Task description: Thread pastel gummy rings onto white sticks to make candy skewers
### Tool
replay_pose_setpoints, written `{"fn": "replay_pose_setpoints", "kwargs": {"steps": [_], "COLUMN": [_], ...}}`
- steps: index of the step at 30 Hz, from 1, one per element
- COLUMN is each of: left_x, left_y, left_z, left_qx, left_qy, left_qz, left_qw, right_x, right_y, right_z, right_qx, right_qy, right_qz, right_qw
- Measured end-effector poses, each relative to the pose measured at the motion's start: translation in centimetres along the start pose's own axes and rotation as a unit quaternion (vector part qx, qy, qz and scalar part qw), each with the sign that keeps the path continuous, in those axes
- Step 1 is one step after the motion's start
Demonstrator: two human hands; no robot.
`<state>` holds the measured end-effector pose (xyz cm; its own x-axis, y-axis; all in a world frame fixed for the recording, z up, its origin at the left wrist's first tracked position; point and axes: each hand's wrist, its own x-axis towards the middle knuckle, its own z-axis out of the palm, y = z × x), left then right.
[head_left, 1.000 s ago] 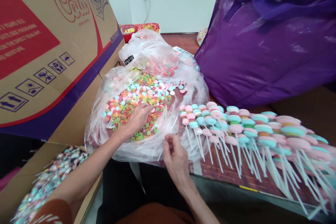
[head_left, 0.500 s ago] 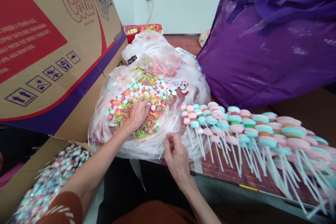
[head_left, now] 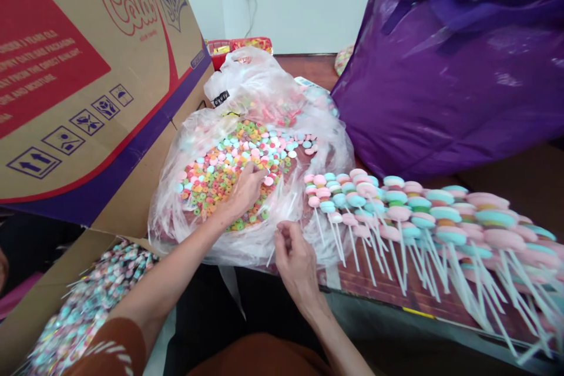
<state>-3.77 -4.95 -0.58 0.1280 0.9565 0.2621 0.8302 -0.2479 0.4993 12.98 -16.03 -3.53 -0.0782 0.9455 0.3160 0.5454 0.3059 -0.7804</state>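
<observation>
My left hand (head_left: 244, 190) reaches into a wide clear plastic bag (head_left: 185, 223) full of loose candy rings and discs (head_left: 220, 173) in many colours; its fingertips are pinched on a candy piece near the middle of the heap. My right hand (head_left: 296, 258) rests at the bag's near edge, fingers closed on a thin white stick (head_left: 285, 214) that points up and right. A long row of finished pink and blue candy sticks (head_left: 396, 205) lies to the right of my right hand on the brick-patterned table (head_left: 383, 291).
A large printed cardboard box (head_left: 88, 70) stands open at the left, with wrapped candy sticks (head_left: 83, 305) inside its lower part. A big purple bag (head_left: 449, 64) fills the right rear. Another knotted clear bag (head_left: 251, 82) and a red tray (head_left: 240, 47) lie behind.
My left hand has shifted slightly right and farther into the candy heap, closing on a piece. My right hand has stayed put with the stick.
</observation>
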Motion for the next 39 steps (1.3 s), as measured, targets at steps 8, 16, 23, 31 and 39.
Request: {"fn": "replay_pose_setpoints", "kwargs": {"steps": [8,16,23,31,39], "left_x": [0.0,-0.8,0.4,0.8,-2.8], "left_y": [0.1,0.6,1.4,0.8,0.3], "left_z": [0.6,0.3,0.6,0.2,-1.2], "left_qx": [0.041,-0.016,0.006,-0.095,-0.475], "left_qy": [0.048,-0.005,-0.048,-0.02,0.018], "left_qz": [0.083,0.109,0.09,0.029,-0.198], "left_qw": [0.995,0.994,0.995,0.995,0.857], "right_x": [0.0,-0.2,-0.2,0.2,0.5], "right_y": [0.1,0.3,0.2,-0.4,-0.4], "right_z": [0.0,0.2,0.1,-0.8,-0.9], "right_qx": [-0.001,0.006,0.011,0.098,0.157], "right_qy": [-0.009,-0.019,-0.01,-0.015,-0.062], "right_qz": [0.006,0.02,0.022,0.082,0.092], "right_qw": [1.0,1.0,1.0,0.992,0.981]}}
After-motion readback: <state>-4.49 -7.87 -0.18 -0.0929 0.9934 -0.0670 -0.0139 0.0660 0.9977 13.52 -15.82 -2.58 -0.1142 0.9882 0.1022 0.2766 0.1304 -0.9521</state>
